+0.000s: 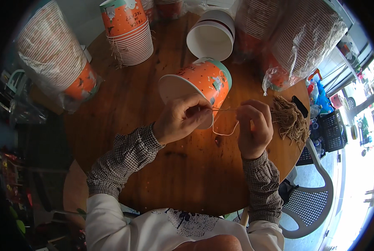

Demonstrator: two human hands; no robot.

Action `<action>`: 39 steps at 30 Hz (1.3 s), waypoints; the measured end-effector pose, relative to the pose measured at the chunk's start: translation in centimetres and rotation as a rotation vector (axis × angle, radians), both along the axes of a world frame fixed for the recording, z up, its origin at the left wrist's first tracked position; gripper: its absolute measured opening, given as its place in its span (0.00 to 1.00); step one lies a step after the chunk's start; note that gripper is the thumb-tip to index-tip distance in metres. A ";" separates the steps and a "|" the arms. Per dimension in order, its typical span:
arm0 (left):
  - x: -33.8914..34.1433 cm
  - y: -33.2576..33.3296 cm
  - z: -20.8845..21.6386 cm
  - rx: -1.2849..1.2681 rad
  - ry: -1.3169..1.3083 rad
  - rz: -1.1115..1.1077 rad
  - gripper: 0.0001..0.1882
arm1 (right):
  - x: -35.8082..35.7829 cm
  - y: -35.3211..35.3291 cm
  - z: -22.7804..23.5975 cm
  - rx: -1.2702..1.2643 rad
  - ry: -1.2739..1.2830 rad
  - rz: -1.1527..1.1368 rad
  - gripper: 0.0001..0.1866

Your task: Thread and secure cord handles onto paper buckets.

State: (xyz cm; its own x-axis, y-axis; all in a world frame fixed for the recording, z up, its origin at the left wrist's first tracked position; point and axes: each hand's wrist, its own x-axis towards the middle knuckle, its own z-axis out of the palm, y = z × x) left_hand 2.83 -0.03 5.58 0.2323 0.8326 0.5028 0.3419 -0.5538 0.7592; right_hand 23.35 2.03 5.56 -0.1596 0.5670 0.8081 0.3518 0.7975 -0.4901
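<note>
An orange paper bucket (201, 81) with a green base band and printed figures lies on its side in front of me, its wide mouth turned toward the left. At the mouth's lower rim my left hand (184, 118) is closed, pinching a thin tan string (225, 109). The string runs across to my right hand (255, 125), whose fingers are also closed on it. A slack loop of the string hangs between the hands. Whether it passes through the bucket's wall is hidden by my left fingers. Right of my right hand lies a bundle of tan strings (290, 119).
Nested orange buckets (130, 39) stand upside down at the back left. White-lined buckets (212, 39) lie at the back middle. Plastic-wrapped stacks stand at the left (57, 50) and right (302, 39). A dark object (300, 106) touches the string bundle. A grey chair (310, 205) stands beside the round wooden table (182, 180).
</note>
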 end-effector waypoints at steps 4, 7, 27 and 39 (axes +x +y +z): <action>0.0 -0.1 0.4 -0.490 -0.397 -0.138 0.06 | 0.0 0.1 0.3 -0.008 -0.045 -0.096 0.08; 0.0 -0.2 0.7 -0.670 -0.715 -0.220 0.08 | -0.4 -0.1 0.2 0.108 -0.210 -0.094 0.09; 1.5 -0.8 -0.1 -0.567 -0.520 -0.212 0.11 | -0.8 -0.3 -0.4 -0.779 0.291 0.330 0.06; 1.7 -0.6 -0.7 -0.470 -0.590 -0.166 0.08 | -1.7 -0.5 -1.4 -0.629 0.238 0.295 0.04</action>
